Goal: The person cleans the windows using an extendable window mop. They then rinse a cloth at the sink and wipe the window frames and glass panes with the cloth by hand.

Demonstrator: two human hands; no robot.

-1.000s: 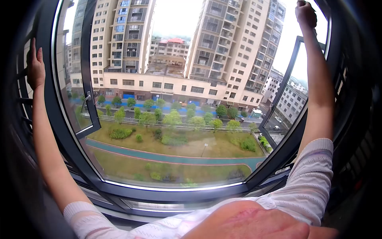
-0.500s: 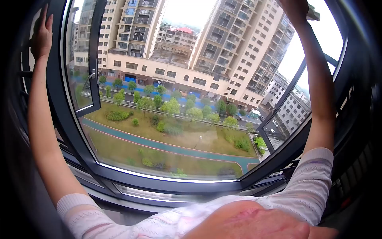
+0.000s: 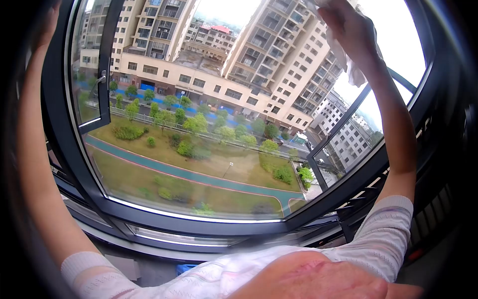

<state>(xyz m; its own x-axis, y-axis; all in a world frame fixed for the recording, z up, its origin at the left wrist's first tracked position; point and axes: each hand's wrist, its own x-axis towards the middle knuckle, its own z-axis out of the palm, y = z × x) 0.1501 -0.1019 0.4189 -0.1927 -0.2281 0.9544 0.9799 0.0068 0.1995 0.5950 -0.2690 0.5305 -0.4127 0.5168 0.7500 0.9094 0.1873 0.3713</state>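
My right hand [image 3: 348,32] is raised at the upper right of the window, its fingers closed on a white cloth [image 3: 356,77] that hangs down behind the wrist. It is against or close to the large glass pane [image 3: 219,149]; contact cannot be made out. At the upper left edge of the view, my left hand [image 3: 46,27] is beside the dark window frame [image 3: 55,99]. Its fingers look stretched upward, partly lost in the dark rim.
A window handle [image 3: 102,77] sits on the narrow left sash. At the right is another framed pane [image 3: 348,134]. Along the bottom runs the dark lower frame [image 3: 199,224]. A blue object [image 3: 185,269] lies low behind my torso. Outside stand tall buildings, far below trees and a path.
My right hand has come down and left, bringing the white cloth into fuller view. The view has shifted, so the window sits further left and my left hand is nearer the edge.
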